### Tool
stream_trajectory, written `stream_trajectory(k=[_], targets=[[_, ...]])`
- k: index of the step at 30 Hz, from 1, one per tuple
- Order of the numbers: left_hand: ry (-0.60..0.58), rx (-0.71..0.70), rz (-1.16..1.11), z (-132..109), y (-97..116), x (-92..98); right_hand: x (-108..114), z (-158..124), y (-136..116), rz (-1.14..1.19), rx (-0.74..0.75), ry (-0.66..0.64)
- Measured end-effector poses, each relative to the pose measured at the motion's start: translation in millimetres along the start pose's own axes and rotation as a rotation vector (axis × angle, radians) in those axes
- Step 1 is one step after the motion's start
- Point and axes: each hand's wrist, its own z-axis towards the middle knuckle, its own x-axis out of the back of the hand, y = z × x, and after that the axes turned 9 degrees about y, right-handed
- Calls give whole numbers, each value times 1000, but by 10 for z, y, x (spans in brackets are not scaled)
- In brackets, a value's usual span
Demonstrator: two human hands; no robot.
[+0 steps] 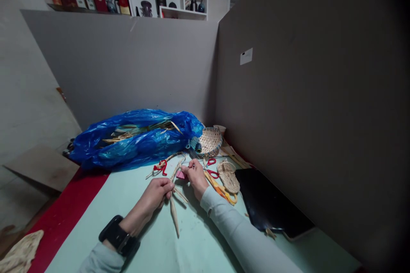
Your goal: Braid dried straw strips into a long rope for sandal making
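Your left hand is closed in a pinch, thumb against curled fingers, holding a braided straw cord near its lower end. The cord runs up and away from that hand, slanting toward the right one, while pale loose strands hang out below your grip, spread over the light green worktop. Your right hand sits just beyond and to the right of the left, its fingers bent and drawn together close to the cord's upper stretch; whether they have hold of it, you cannot tell from here. A small pink piece lies between your two hands.

Just right of your right hand are red-handled scissors, a yellow-orange tool partly behind your wrist and, a little farther right, a woven straw sole. A red cord lies beyond your left hand. Farther beyond both hands, a blue plastic bag holds straw, with a woven basket beside its right end.
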Motion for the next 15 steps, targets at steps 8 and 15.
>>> stream_trajectory(k=[8, 15], targets=[[-17, -2, 45, 44, -41, -109, -24, 3, 40, -9, 40, 82], [-99, -5, 56, 56, -48, -123, -27, 3, 61, -41, 72, 93]])
